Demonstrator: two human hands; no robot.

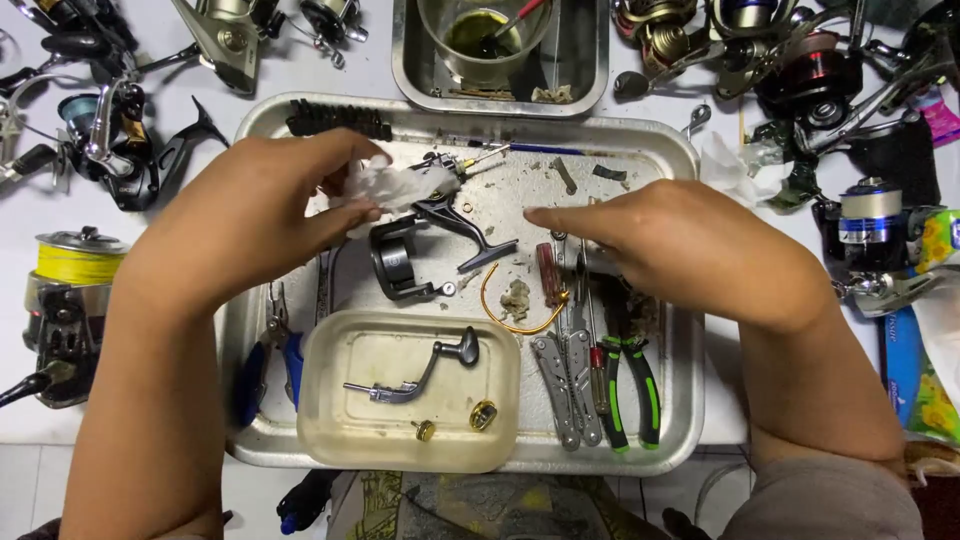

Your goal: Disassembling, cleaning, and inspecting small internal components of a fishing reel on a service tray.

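Wiping a stripped reel part, the left hand (265,215) pinches a white tissue (395,185); the right hand (680,240), empty, points; loose pieces on the tray (680,400) suggest reassembly remains.

A white worktable (300,75) under even light, with pale tiled floor (25,490) below its near edge.

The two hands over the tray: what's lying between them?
Between left hand and right hand, the head view shows a black reel part on the metal tray.
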